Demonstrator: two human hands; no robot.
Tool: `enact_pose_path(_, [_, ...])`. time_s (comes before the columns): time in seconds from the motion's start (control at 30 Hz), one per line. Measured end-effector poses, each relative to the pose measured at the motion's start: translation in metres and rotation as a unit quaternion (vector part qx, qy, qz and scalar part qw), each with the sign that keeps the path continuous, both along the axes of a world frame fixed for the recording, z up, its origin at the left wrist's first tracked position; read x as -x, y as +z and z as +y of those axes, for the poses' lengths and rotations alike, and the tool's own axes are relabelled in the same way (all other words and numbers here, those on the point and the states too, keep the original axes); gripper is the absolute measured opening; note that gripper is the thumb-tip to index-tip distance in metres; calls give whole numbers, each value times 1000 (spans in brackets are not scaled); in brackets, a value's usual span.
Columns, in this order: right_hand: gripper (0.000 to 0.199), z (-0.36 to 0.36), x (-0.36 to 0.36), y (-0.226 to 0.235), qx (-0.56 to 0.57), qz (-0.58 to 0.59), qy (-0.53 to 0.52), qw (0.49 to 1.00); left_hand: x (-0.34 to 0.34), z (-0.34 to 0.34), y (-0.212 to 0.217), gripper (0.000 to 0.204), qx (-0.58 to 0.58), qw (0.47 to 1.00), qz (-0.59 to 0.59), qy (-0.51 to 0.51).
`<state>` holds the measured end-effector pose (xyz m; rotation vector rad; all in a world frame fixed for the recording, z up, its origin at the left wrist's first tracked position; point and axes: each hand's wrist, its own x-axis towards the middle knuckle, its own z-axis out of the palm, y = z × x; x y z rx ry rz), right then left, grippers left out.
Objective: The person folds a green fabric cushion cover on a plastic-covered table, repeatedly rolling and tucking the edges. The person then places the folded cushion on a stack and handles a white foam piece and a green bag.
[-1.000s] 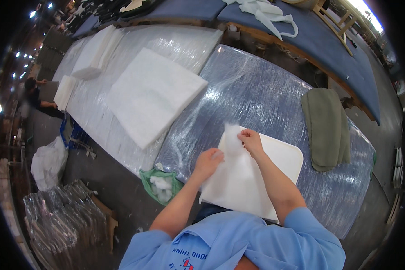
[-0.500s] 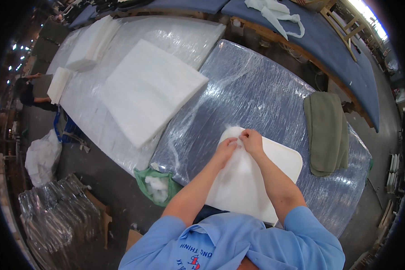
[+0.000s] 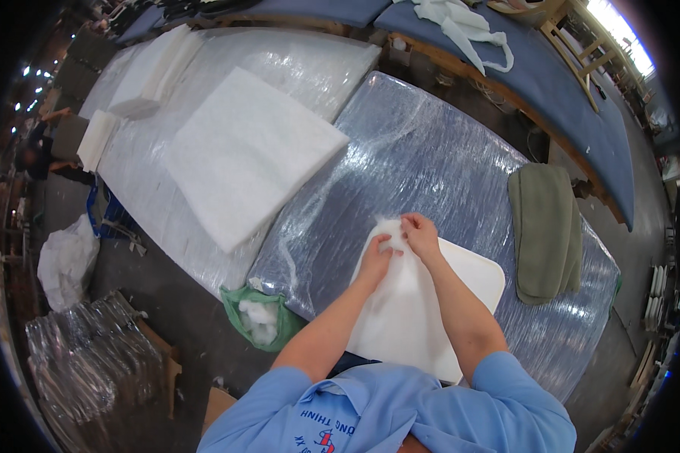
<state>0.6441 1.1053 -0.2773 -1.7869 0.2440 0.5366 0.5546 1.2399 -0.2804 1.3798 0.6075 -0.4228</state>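
A white cushion pad (image 3: 476,273) with rounded corners lies in front of me on the plastic-wrapped table. Thin white wadding (image 3: 395,317) covers its left part and reaches the far left corner, where loose fibres stick out. At that corner my right hand (image 3: 421,235) is closed, its thumb and fingertips pinching the wadding's edge. Just left and nearer, my left hand (image 3: 375,260) has curled fingers closed on the wadding, with a small tuft at the fingertips. Both hands are close together but apart.
Folded olive-green cloth (image 3: 545,234) lies to the right. A large white wadding sheet (image 3: 253,155) and wadding stacks (image 3: 149,74) cover the left table. A green bag (image 3: 268,325) of white fluff is by the table edge. A person (image 3: 41,151) stands far left.
My left hand has shifted slightly nearer, away from the far corner, and its fingers have curled. My right hand stays at the corner. The whole view has tilted slightly.
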Motion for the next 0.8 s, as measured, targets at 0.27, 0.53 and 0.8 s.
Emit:
enact_pose_path(0.27, [40,29,13,2,265,-438,289,809,2,-2,-5,40,-38,997,-62,35])
enact_pose_path(0.53, [73,46,-70,17,235,-36,284,929,7,1,-12,41,-20,998,-54,1])
enact_pose_path(0.8, [70,46,-52,9,242,-18,360,901,6,-3,-17,40,-14,999,-30,30])
